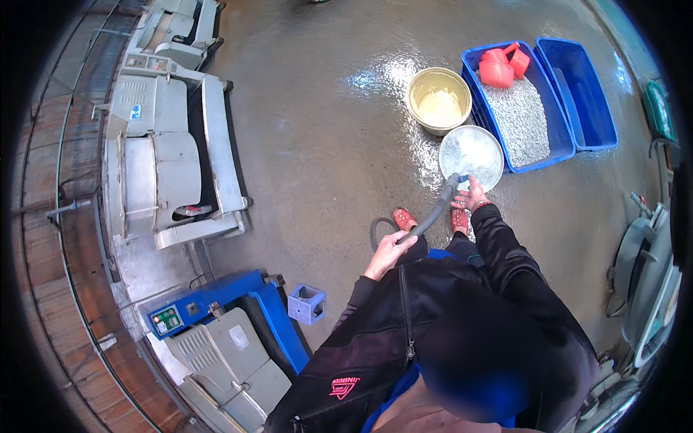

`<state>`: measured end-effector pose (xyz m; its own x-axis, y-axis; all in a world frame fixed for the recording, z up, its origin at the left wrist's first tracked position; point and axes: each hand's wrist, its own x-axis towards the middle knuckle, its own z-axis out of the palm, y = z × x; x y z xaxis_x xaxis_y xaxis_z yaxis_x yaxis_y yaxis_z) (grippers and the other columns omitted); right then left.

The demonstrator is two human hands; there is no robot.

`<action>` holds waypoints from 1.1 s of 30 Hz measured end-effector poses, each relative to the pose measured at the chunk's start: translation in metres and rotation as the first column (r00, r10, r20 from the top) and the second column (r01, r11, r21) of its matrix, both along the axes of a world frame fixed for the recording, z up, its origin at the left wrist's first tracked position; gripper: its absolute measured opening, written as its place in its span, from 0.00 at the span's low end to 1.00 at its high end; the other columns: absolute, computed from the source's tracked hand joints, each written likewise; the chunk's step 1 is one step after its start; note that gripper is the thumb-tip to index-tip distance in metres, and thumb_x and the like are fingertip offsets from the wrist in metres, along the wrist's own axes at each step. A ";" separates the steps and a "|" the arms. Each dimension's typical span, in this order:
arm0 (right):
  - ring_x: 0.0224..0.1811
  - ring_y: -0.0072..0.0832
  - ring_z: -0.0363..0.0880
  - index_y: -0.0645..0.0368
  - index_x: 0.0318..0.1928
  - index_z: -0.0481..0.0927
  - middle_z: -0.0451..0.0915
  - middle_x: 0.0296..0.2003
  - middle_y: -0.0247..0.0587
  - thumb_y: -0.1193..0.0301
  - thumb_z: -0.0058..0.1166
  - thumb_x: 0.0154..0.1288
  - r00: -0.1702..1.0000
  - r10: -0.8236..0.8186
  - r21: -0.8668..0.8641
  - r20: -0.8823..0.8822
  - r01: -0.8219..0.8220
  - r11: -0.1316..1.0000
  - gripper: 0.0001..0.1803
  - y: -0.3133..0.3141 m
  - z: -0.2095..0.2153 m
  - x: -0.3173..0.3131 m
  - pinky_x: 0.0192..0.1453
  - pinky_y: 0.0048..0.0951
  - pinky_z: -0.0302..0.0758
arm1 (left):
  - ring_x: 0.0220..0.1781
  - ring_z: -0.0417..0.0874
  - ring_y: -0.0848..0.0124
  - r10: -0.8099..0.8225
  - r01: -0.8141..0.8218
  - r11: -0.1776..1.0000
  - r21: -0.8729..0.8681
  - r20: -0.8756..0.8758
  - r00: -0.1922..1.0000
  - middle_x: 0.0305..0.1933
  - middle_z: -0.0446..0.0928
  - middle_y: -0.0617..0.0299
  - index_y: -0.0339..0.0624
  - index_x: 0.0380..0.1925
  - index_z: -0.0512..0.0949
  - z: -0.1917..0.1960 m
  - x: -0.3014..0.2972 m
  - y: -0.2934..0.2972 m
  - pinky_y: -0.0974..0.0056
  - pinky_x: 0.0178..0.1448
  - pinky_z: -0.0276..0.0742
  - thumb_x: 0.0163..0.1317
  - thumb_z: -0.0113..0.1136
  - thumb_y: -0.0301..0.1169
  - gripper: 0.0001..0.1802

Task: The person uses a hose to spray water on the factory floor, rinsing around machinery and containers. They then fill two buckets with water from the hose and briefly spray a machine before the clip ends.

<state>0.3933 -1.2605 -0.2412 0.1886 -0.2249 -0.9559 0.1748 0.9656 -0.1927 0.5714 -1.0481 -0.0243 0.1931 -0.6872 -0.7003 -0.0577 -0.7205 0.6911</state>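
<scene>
A thick grey hose [437, 211] runs between my two hands. My left hand [388, 254] is closed round its lower length, in front of my body. At its upper end sits a small blue fitting [463, 178], and my right hand [471, 196] has its fingers on it. This end is over a round pale bucket [471, 153] with whitish, cloudy contents. Just behind it stands a yellowish bucket [421, 112] holding something pale yellow. Below my left hand, a loop of the hose hangs near my red shoes.
To the right, a blue bin [563, 154] of whitish-grey pellets carries red scoops [497, 70]. Another blue bin [601, 123] stands beside it. Grey machines [170, 169] line the left, with a blue crate [307, 304] nearby. The floor [317, 137] is wet and shiny.
</scene>
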 end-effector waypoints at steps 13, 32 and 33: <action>0.51 0.50 0.66 0.50 0.55 0.58 0.65 0.50 0.54 0.55 0.52 0.54 1.000 -0.014 0.036 -0.026 0.015 0.999 0.30 -0.013 -0.031 0.003 0.47 0.58 0.70 | 0.38 0.77 0.59 -0.057 0.072 0.991 -0.117 0.128 0.990 0.31 0.77 0.50 0.44 0.40 0.78 0.005 -0.010 0.022 0.58 0.42 0.69 0.53 0.55 0.54 0.26; 0.57 0.42 0.67 0.65 0.56 0.67 0.70 0.53 0.54 0.58 0.49 0.62 0.341 0.544 -0.532 -0.767 -0.812 -0.240 0.28 0.017 0.015 0.084 0.62 0.34 0.62 | 0.35 0.76 0.71 0.133 -0.112 0.961 -0.251 0.072 0.988 0.30 0.78 0.59 0.40 0.38 0.79 -0.014 0.136 0.068 0.65 0.40 0.70 0.54 0.59 0.47 0.22; 0.56 0.43 0.69 0.66 0.54 0.69 0.71 0.51 0.55 0.59 0.50 0.61 0.381 0.493 -0.547 -0.782 -0.798 -0.251 0.27 0.023 0.017 0.089 0.60 0.35 0.63 | 0.34 0.76 0.73 0.129 -0.115 0.953 -0.281 0.029 0.991 0.29 0.78 0.61 0.40 0.38 0.79 -0.010 0.139 0.067 0.65 0.40 0.70 0.54 0.60 0.45 0.20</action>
<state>0.4819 -1.2379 -0.2243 0.6972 -0.6468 -0.3090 -0.6143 -0.3170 -0.7226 0.7104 -0.9813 -0.0348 0.3156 -0.8227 -0.4728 -0.0185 -0.5035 0.8638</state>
